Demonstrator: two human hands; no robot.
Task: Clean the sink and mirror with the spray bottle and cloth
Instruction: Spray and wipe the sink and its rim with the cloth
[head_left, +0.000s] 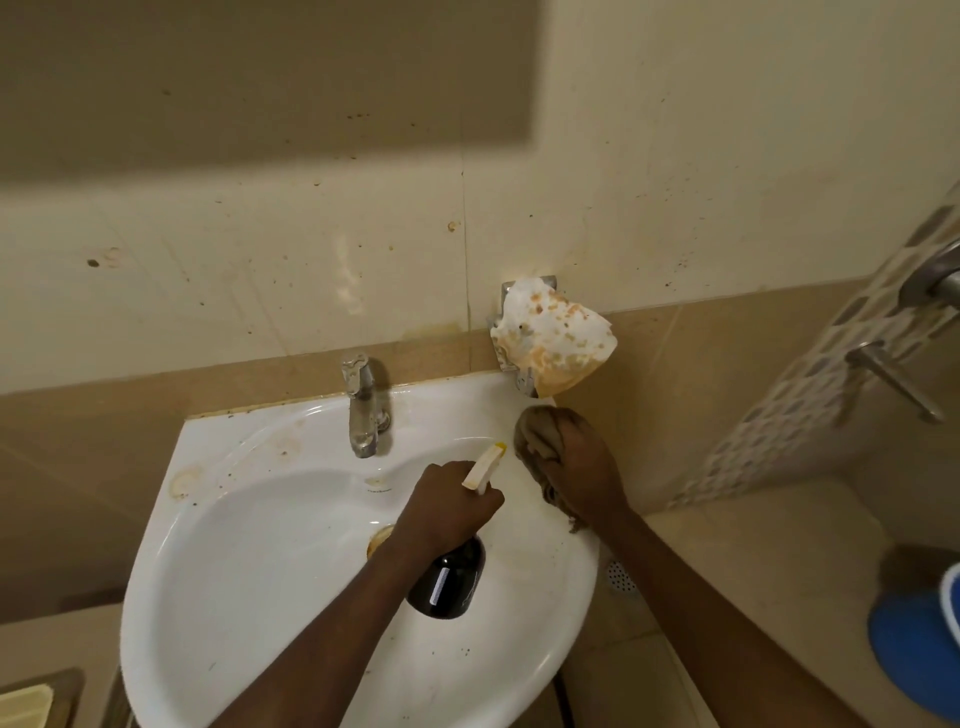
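Left hand (447, 506) grips spray bottle (451, 577) over sink (218, 571); right hand (584, 470) clutches cloth (535, 434).

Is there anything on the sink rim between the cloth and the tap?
Yes. The cream nozzle of the dark spray bottle, gripped in the left hand, sits between the brown cloth under the right hand and the chrome tap.

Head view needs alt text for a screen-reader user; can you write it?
The left hand grips a dark spray bottle over a white corner sink, while the right hand presses a brown cloth on its rim, below a stained paper.
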